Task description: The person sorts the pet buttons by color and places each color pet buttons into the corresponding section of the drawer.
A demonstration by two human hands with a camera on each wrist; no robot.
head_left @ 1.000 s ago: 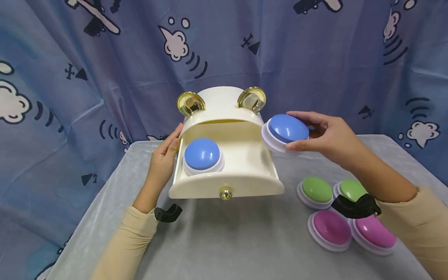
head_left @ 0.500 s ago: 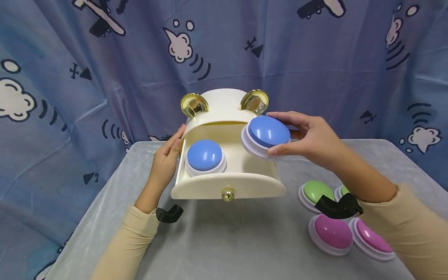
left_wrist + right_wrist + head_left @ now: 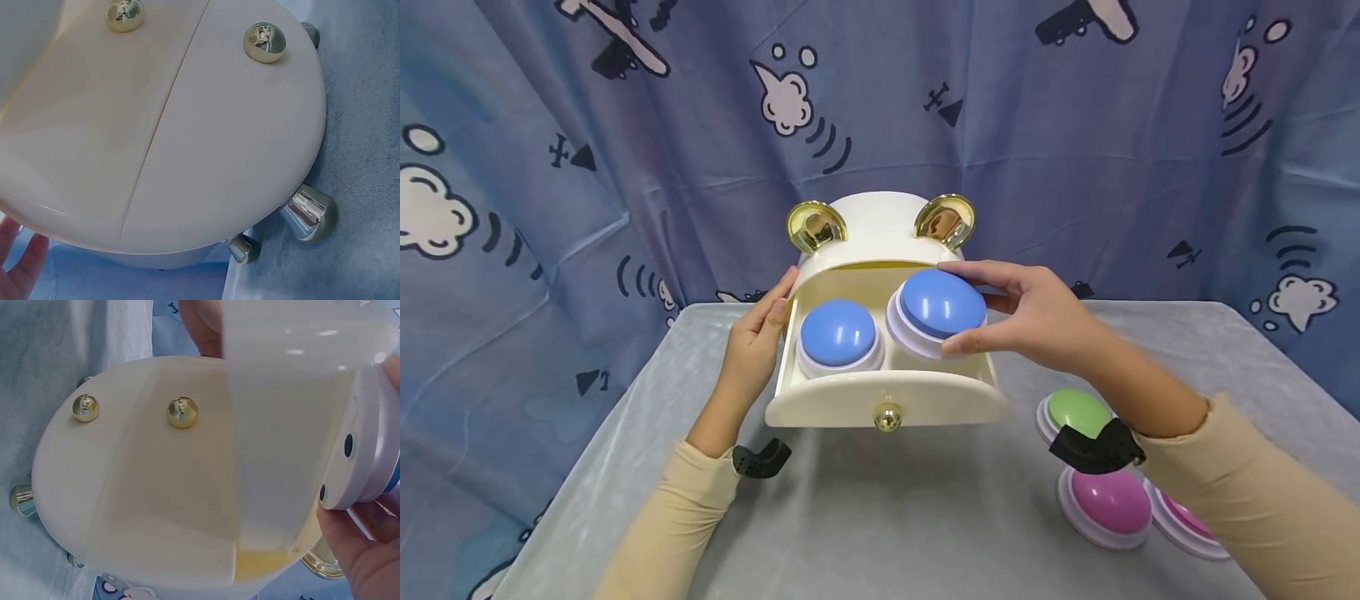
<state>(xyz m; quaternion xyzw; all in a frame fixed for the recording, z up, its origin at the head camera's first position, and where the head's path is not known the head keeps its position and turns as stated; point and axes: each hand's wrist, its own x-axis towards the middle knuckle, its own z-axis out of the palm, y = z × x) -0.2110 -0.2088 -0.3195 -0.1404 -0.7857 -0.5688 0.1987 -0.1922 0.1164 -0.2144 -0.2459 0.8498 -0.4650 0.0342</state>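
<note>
Under one button (image 3: 943, 304) sit dark spots (image 3: 349, 445) (right wrist view only).

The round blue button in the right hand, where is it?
In the head view, the right hand holds the round blue button over the right side of the open cream drawer, beside the other blue button.

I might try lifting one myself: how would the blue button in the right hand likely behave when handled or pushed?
Probably stiff: the blue button shows no bend in the right hand. Its glossy dome may be slippery. The wide, flat base suggests it would slide rather than tip.
</note>
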